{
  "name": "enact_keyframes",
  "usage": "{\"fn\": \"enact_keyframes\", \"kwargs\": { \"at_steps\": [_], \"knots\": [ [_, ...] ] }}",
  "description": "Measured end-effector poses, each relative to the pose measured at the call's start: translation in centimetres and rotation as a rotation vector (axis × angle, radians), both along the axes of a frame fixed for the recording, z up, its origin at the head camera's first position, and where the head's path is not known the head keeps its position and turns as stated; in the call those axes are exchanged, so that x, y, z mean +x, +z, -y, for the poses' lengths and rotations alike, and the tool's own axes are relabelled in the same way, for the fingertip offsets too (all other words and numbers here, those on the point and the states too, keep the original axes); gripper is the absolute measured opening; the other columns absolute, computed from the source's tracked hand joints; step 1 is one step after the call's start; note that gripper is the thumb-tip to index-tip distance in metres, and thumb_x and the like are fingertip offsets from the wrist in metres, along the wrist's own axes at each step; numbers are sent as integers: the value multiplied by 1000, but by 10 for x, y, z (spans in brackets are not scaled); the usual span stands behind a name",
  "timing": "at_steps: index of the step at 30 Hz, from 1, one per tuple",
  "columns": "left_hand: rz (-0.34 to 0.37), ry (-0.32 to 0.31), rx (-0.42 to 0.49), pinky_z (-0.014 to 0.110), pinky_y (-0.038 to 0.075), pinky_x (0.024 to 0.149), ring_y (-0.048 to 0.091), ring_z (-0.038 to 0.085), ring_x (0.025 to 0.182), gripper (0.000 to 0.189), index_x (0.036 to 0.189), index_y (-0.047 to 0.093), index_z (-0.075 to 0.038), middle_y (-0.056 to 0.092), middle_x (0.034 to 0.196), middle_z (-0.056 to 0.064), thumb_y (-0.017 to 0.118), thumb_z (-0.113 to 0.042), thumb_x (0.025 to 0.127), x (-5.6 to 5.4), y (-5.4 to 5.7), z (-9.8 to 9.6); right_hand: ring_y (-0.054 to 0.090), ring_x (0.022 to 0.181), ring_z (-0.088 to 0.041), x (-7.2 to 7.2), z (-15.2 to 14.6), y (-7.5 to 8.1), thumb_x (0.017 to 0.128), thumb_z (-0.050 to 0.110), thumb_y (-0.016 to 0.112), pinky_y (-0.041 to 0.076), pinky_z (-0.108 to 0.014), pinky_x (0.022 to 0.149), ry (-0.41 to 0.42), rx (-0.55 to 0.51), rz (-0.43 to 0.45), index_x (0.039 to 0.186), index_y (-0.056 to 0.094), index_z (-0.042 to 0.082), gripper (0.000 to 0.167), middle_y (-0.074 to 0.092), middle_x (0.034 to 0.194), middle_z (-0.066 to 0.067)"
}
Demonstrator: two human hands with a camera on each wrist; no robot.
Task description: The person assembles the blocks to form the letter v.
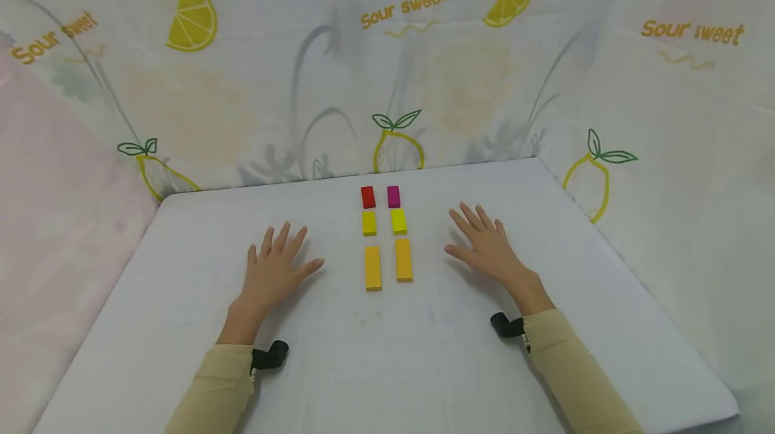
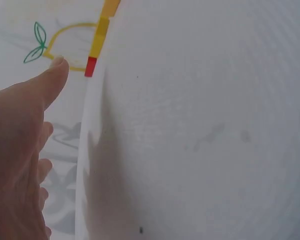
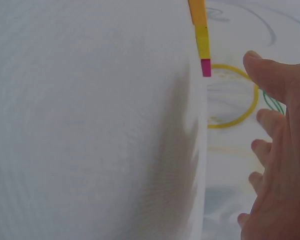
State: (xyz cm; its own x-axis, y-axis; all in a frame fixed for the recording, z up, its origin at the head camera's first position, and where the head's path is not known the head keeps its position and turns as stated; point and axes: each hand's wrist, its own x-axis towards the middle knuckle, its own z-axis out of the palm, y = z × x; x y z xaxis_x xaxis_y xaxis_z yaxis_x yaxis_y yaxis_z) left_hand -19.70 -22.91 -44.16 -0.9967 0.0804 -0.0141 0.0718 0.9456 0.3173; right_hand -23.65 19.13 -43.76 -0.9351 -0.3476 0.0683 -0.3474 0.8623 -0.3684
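Note:
Two columns of small blocks lie on the white table between the hands. In the left column are a red block (image 1: 368,197), a yellow block (image 1: 369,223) and a longer orange block (image 1: 373,268). The right column has a magenta block (image 1: 394,196), a brighter yellow block (image 1: 399,221) and another long orange block (image 1: 403,260). To the left of them, my left hand (image 1: 275,272) has its fingers spread and holds nothing. My right hand (image 1: 487,249), also spread and holding nothing, is on the other side. Both wrist views show the hands apart from the blocks.
A white cloth covers the table (image 1: 387,367). Behind it hangs a pale curtain (image 1: 254,84) printed with lemons and lettering, which continues along the right side. Pinkish cloth (image 1: 66,205) hangs at the left. Each sleeve carries a small black wrist camera (image 1: 271,355).

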Motion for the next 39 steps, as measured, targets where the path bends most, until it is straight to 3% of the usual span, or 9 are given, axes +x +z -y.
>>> {"fn": "enact_keyframes", "kwargs": {
  "at_steps": [10,17,22,30,39],
  "knots": [
    [-8,-56,-5,72,-2,116,-1,43,154,86,159,23,-25,9,168,13,51,-69,91,2,2,-15,2,156,-38,0,14,2,95,54,56,4,-71,117,58,11,24,159,23,22,78,12,168,-5],
    [-7,-114,-20,72,2,116,2,41,154,85,159,23,-28,13,168,10,54,-67,90,4,-8,-32,5,156,-37,6,24,-3,94,53,58,6,-71,117,95,10,40,158,25,23,78,17,168,-5],
    [27,-155,18,72,4,116,4,41,154,86,159,23,-29,14,168,8,56,-67,89,8,-12,-46,6,156,-37,11,31,-7,94,55,57,6,-70,118,114,-4,76,158,25,25,78,17,168,-4],
    [3,-200,0,70,9,118,8,38,155,83,157,26,-34,17,168,5,58,-66,88,7,-4,-65,5,157,-33,14,42,-6,93,55,59,5,-68,119,136,-33,102,158,24,29,79,16,168,0],
    [-4,-257,-7,70,12,117,13,39,154,82,156,31,-31,20,167,6,59,-66,87,1,0,-76,7,156,-34,11,54,-2,92,56,59,7,-68,119,166,14,106,158,26,29,78,17,168,-1]
  ]
}}
